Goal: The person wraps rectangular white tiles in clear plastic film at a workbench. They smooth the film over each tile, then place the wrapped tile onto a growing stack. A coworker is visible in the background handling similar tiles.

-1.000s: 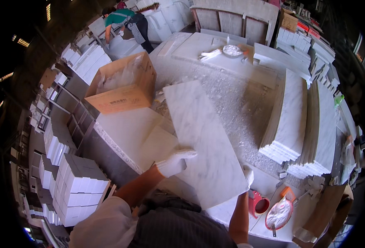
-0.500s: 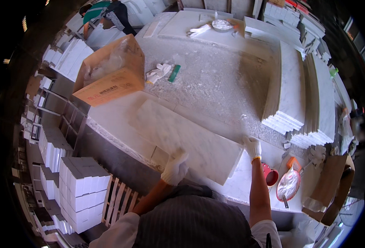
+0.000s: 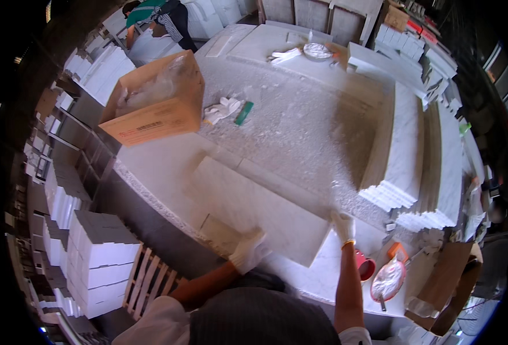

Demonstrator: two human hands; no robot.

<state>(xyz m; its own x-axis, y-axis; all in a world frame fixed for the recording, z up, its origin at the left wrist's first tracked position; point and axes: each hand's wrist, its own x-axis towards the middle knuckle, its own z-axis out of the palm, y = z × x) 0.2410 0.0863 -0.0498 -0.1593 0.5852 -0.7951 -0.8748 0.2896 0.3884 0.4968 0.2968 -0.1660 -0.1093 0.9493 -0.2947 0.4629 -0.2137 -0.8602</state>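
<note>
A long white marble slab [image 3: 260,204] with faint grey veins lies at a slant over the near part of the worktable. My left hand [image 3: 250,251], in a white glove, is at its near edge, fingers curled against the edge and partly hidden. At the slab's right end, near its far corner, my right hand [image 3: 343,227] is also gloved in white and closed on the edge. Beside the right wrist stands a red cup [image 3: 365,267]. Just right of that is a red-rimmed bowl [image 3: 388,279] of white paste with a tool in it.
A cardboard box [image 3: 159,123] with clear plastic stands at left. Loose gloves [image 3: 222,109] and a green block [image 3: 243,113] lie mid-table. Stacked slabs [image 3: 400,149] fill the right. An opened carton [image 3: 447,282] sits near right. A person [image 3: 170,20] bends over at far left.
My view has tilted, so the scene sits lower in the picture. The slab looks slightly farther from me. My left hand has slid a little to the right along its near edge.
</note>
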